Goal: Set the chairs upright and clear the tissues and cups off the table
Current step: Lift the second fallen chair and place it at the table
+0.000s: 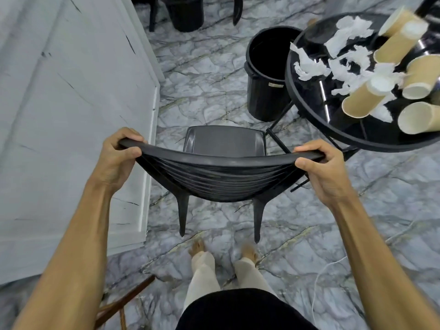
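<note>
A black plastic chair (223, 141) stands upright on its legs right in front of me, seen from above and behind. My left hand (119, 158) grips the left end of its curved backrest rail, and my right hand (323, 170) grips the right end. At the upper right, a round black table (302, 103) carries several crumpled white tissues (309, 66) and several tan paper cups (364, 101), most lying on their sides.
A black bin (267, 75) stands open on the marble floor between chair and table. A white wall panel (71, 115) runs along the left. Another dark bin (185, 13) and chair legs are at the top. A white cable (323, 277) lies at right; a wooden piece (123, 303) at bottom left.
</note>
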The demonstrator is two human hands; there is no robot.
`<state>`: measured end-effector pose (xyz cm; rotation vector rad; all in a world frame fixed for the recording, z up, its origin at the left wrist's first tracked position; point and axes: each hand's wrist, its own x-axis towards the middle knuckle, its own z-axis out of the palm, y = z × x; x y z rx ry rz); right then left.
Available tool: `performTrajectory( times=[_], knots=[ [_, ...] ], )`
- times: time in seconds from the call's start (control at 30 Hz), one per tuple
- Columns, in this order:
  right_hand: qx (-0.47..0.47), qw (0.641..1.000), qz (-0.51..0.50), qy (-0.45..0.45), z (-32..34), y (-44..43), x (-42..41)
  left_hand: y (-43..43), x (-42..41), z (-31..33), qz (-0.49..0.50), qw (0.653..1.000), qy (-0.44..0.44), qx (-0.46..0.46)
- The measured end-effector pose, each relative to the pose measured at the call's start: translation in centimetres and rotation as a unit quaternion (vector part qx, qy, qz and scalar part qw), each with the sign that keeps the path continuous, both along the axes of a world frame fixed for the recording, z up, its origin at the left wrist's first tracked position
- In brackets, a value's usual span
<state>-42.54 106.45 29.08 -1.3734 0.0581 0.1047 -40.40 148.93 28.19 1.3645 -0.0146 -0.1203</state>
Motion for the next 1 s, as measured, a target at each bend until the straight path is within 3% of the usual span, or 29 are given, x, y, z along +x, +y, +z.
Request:
performTrajectory(
  times=[0.6, 1.0],
  knots=[
    [0.011, 0.960, -0.280, -0.010, 0.1, 3.3, -9.4, -4.2, 11.6, 1.1, -0.251, 0.968, 0.004, -0.014],
    [0.009, 0.931, -0.365, -0.018, 0.8, 1.1, -13.6, -10.9, 13.4, 0.7, -0.337, 0.941, -0.001, -0.016]
  ],
)
